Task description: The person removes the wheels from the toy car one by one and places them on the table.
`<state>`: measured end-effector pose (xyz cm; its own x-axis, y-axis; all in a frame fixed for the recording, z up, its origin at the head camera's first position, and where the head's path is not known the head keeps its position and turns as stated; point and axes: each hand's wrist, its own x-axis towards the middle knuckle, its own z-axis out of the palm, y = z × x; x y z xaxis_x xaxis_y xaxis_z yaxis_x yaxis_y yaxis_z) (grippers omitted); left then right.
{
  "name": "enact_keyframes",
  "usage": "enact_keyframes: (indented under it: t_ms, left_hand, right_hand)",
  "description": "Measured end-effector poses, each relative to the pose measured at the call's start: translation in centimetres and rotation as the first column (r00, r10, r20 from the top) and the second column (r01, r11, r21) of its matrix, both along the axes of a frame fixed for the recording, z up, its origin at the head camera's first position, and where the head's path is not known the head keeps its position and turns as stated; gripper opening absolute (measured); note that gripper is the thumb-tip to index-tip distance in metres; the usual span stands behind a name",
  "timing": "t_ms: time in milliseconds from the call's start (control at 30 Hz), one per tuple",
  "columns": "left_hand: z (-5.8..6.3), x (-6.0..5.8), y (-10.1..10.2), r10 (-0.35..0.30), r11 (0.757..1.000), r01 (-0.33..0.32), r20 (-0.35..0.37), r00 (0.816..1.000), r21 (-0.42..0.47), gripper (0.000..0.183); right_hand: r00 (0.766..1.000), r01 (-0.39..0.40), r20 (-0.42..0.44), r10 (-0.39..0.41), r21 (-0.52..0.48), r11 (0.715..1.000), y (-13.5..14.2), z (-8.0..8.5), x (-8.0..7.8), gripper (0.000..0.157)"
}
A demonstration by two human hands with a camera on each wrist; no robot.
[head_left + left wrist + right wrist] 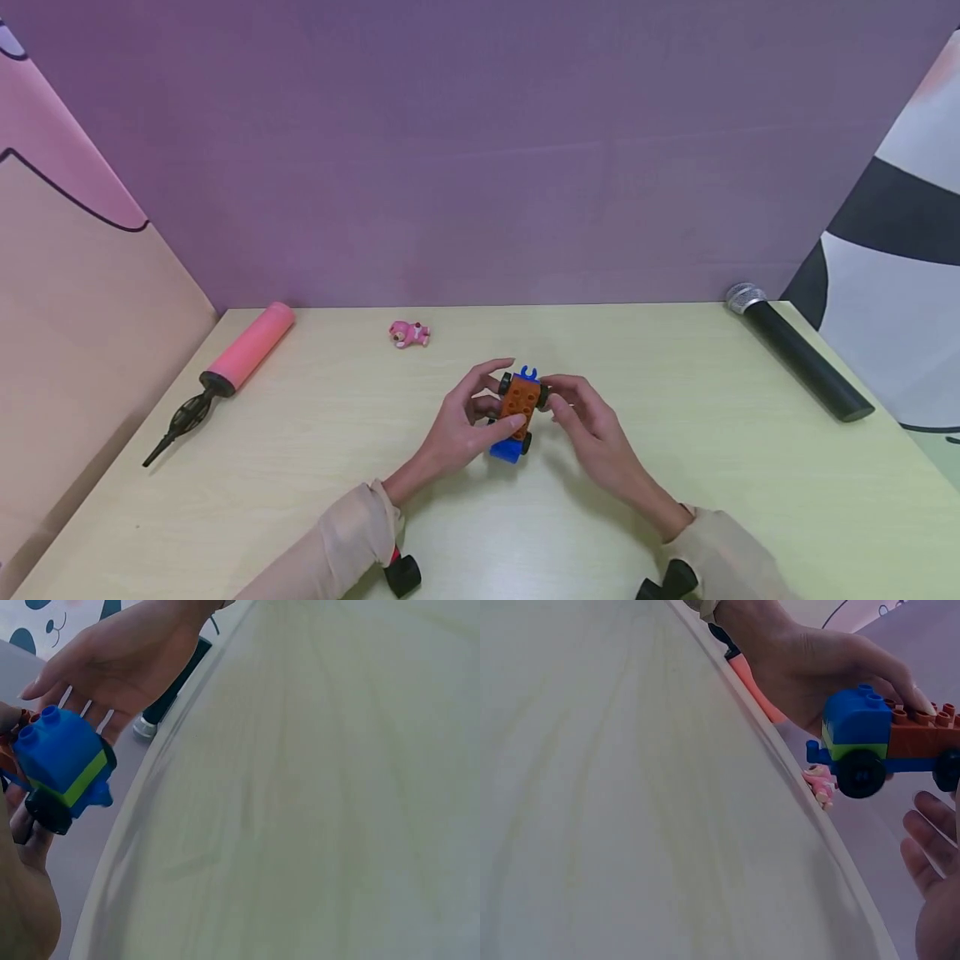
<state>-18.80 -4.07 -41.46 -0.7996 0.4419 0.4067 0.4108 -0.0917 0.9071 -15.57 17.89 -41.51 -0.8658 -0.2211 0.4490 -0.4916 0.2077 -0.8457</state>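
A toy truck (520, 408) of building blocks, with an orange studded bed, blue front and black wheels, is held up over the table by my left hand (463, 421). The left thumb lies on the studs, seen in the right wrist view above the truck's blue cab (855, 720). A lime stripe runs under the cab, above a wheel (861, 774). My right hand (596, 429) is at the truck's right side, its fingertips close to a wheel. Its fingers look loosely extended in the right wrist view; contact with the wheel is hard to tell.
On the pale table (300, 517), a pink hand pump (251, 346) with a black nozzle lies at left. A small pink bear figure (409, 333) lies near the back edge. At right is a black microphone (806, 358). Behind stands a purple panel (480, 150).
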Motion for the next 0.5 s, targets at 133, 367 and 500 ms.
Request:
enact_keyframes:
  t_ms: [133,367,500]
  left_hand:
    - [0.0,0.0,0.0,-0.034,0.999,0.034,0.049,0.998,0.008,0.061]
    - [-0.1,0.1,-0.1,-0.066,0.998,0.066,0.102,0.993,0.005,0.054]
    - [-0.2,0.1,-0.1,-0.068,0.998,0.068,0.114,0.991,0.007,0.051]
  right_hand:
    - [0.998,-0.024,0.049,0.026,-0.047,0.999,-0.7,0.0,0.0,0.028]
    - [0.996,-0.025,0.078,0.030,-0.067,0.997,-1.5,-0.1,-0.1,0.027]
    - [0.997,-0.010,0.077,0.016,-0.071,0.997,-1.7,0.0,-0.1,0.027]
